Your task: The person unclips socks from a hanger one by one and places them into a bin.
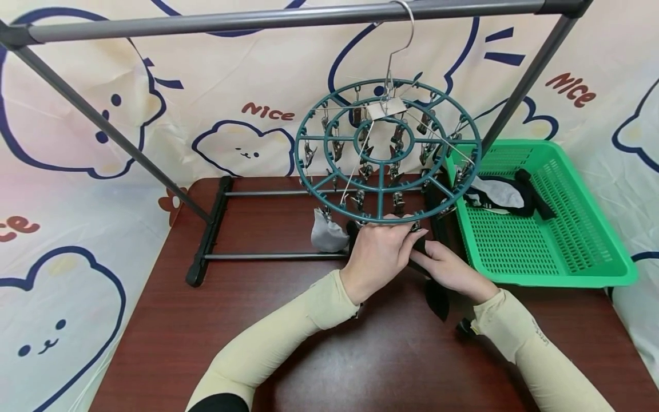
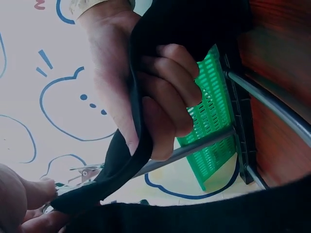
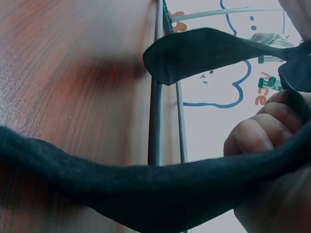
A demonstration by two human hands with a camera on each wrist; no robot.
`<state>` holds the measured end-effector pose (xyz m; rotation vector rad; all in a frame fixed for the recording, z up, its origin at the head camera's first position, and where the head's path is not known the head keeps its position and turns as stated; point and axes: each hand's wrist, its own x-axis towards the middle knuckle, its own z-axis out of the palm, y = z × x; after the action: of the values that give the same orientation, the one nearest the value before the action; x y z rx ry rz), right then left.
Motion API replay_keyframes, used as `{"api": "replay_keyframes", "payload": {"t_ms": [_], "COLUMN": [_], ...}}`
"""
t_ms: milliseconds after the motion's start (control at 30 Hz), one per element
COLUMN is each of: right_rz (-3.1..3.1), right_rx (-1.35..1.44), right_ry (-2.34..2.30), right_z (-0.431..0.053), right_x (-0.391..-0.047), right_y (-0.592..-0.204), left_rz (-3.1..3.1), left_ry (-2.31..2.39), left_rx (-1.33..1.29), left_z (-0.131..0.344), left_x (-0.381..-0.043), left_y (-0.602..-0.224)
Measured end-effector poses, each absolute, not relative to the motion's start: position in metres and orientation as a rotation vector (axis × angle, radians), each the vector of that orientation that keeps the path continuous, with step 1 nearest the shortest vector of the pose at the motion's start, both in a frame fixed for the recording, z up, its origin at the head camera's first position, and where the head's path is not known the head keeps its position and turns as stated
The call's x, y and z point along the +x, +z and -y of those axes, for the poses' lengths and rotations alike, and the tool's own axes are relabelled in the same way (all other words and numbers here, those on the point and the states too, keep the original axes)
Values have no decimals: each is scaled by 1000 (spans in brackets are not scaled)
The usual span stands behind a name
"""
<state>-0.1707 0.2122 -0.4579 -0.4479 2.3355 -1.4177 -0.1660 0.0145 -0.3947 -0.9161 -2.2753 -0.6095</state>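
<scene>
My left hand (image 1: 378,257) is raised at the front rim of a teal round clip hanger (image 1: 380,197). In the left wrist view, its fingertips (image 2: 43,191) pinch a metal clip beside the end of a black sock (image 2: 121,165). My right hand (image 1: 453,266) grips that sock, thumb on one side and curled fingers (image 2: 167,97) on the other. Part of the black cloth (image 1: 436,300) dangles below the hands. A grey sock (image 1: 328,233) hangs clipped on the left, and another black sock (image 3: 204,53) hangs near it. The clip's jaws are partly hidden.
The hanger hooks onto a grey metal rack bar (image 1: 216,23), whose black-footed base stands on the brown table (image 1: 154,343). On the right, a green basket (image 1: 546,257) contains black-and-grey socks (image 1: 496,191). Several metal clips (image 1: 337,150) dangle from the hanger's rings.
</scene>
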Motion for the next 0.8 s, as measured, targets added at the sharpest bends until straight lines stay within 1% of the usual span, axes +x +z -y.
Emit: {"api": "replay_keyframes", "payload": {"t_ms": [100,367,533,800], "right_rz": [-2330,-2327,-2338,-2398], "right_rx": [-419,-445,-426,-395], "right_ry": [-1413,-1395,-1349,-1309], "right_z": [-212,-214,-216,-221], "right_x": [-170,-173,-172,-166], "right_y": [-459,-460,-462,-447], "left_rz": [2267,2254,2263,2233], "left_ry": [-637,-740,-730,-706], "left_rx": [-930,-957,-951,-947], "left_z": [-14,-12,-12,-12], "left_x": [-166,-167,-167,-167], "left_y": [-394,-390,-390,-391]}}
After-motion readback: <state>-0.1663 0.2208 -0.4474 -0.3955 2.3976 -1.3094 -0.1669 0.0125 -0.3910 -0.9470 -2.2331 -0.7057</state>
